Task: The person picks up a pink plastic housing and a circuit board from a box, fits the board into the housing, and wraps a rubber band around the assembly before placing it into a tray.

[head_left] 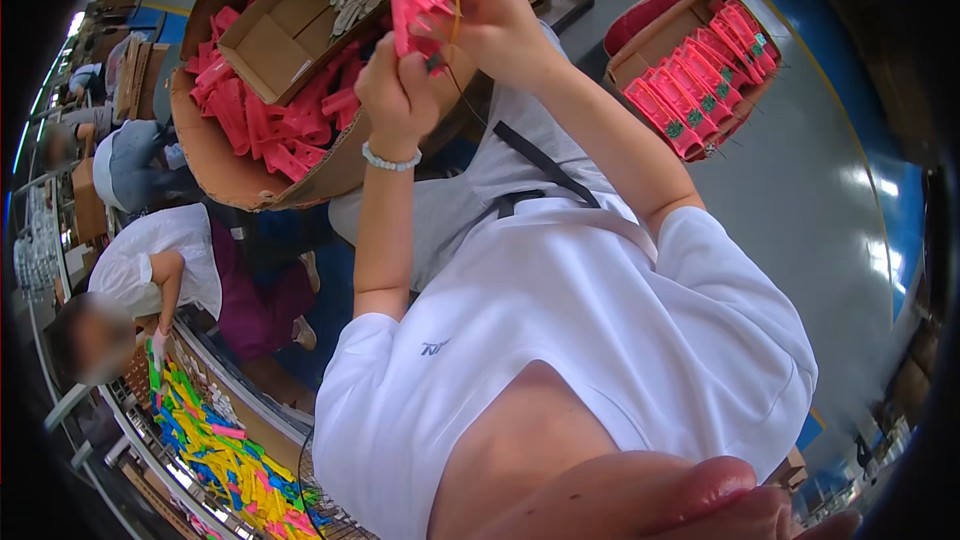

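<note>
Head view: a pink plastic part point(407, 22) is held up on the far side, level with the right edge of a large carton point(215, 178). The left hand point(395, 95) is closed on its near end, thumb pressed in; the right hand point(495, 25) is closed about its right side (contact partly hidden by the fingers). A yellow wire point(458, 8) bows out beside the right fingers, and a dark wire point(462, 92) hangs below. Judged risks: a finger catching the yellow loop could strain its joint; the loose dark wire could snag. A slip leftward could lose the part among loose pink pieces point(285, 130) of like colour. At right, stacked pink assemblies point(680, 95) sit tightly in a box point(632, 65); their protruding wires could tangle.
</note>
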Demonstrator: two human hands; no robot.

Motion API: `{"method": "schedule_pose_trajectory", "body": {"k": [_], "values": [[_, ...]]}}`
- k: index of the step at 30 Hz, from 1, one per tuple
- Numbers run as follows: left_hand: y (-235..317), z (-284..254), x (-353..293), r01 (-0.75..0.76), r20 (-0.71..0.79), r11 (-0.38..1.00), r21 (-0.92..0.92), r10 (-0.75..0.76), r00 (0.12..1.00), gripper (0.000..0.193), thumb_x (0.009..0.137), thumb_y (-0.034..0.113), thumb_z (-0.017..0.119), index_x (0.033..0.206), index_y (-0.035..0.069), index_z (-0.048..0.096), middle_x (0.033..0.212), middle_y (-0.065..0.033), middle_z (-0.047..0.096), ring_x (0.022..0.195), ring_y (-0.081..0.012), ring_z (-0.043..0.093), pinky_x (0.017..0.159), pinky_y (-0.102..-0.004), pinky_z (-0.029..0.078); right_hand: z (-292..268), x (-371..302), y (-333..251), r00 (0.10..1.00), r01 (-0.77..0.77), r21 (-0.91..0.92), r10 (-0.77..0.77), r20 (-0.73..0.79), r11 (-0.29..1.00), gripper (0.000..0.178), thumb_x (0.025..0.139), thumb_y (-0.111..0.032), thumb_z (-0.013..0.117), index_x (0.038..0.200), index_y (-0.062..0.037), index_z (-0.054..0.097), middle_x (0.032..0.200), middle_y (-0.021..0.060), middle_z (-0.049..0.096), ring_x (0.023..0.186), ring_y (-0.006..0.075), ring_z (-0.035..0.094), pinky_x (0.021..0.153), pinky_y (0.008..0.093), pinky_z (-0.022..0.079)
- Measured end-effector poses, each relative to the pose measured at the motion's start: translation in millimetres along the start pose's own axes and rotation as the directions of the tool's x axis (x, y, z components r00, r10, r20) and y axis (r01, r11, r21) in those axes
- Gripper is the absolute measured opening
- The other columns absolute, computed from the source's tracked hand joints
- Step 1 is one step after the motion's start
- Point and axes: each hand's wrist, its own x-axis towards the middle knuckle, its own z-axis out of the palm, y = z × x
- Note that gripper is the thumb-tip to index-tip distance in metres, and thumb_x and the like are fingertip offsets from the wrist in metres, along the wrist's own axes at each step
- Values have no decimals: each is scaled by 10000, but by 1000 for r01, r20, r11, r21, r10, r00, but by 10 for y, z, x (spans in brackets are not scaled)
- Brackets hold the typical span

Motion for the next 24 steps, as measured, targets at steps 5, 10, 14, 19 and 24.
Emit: {"method": "schedule_pose_trajectory", "body": {"k": [5,10,14,19,24], "values": [[447,624,-322,270,283,834,-481,-144,948,314,956,170,533,1211,-8,570,1058,-182,677,880,-307,683,774,-353,534,-802,-659,-163,973,-19,-56,5,-232,998,183,852,2,691,1012,0,603,875,9,632,761,65,600,597,215,514],[337,616,-447,255,339,850,-462,-97,936,388,934,118,592,1302,11,529,1187,-164,647,1019,-254,661,858,-340,527,-2587,-957,-619,940,-214,-977,-277,-199,-24,220,868,-80,648,1082,-32,648,929,120,694,830,263,682,715,357,542],[176,55,-428,377,344,851,-366,-252,904,286,961,68,549,1220,-48,586,1081,-152,691,995,-203,669,881,-315,529,-4166,-1295,-286,972,-152,-961,142,-188,-232,291,851,-144,646,1125,-43,646,1016,200,676,957,365,644,813,422,506],[-143,-511,-62,450,180,725,-522,-421,889,236,978,34,497,1169,-66,593,984,-157,685,850,-193,661,773,-306,541,-5190,-1872,-443,734,-429,-902,563,-380,-49,317,688,-87,739,992,-15,680,873,143,706,831,262,684,731,375,522],[-844,-1372,270,567,303,823,-29,-533,790,295,897,-18,455,1141,-22,620,990,-121,689,853,-203,661,756,-327,536,-4773,-1182,-37,607,-224,-953,736,-298,-201,233,659,-107,765,844,-5,667,760,144,678,721,281,658,669,397,506]]}}
